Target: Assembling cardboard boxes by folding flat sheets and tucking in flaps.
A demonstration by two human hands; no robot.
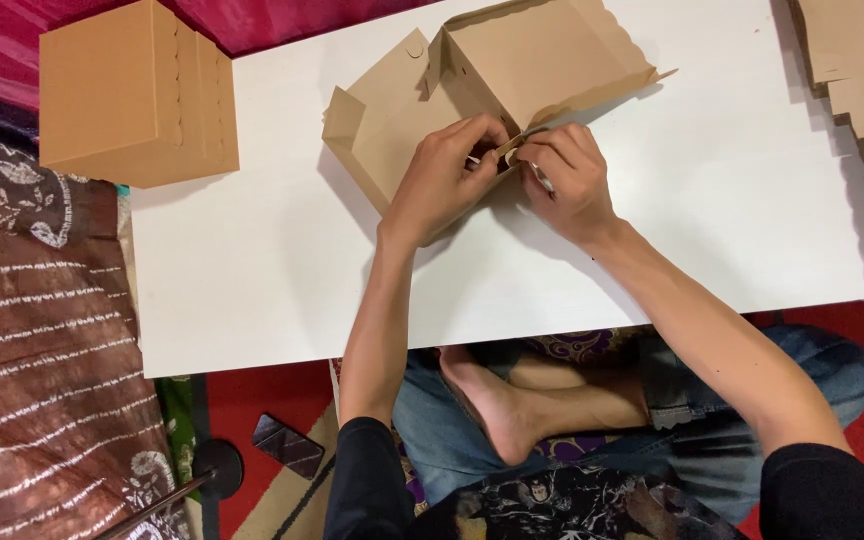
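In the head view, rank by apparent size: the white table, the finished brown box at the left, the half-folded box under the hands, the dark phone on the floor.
1. White table
2. Half-folded box
3. Finished brown box, nearly as big, so 2 and 3 are unsure
4. Dark phone

Tan cardboard box (512,75) on white table (282,270) — brown white-patterned cloth (32,330), red floor covering (262,395).

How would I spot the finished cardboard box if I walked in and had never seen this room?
Start at the white table and go to its far left corner. The closed box sits there, overhanging the edge. Unlike the half-folded box under the left hand and right hand, it is a shut cube with scalloped flap edges.
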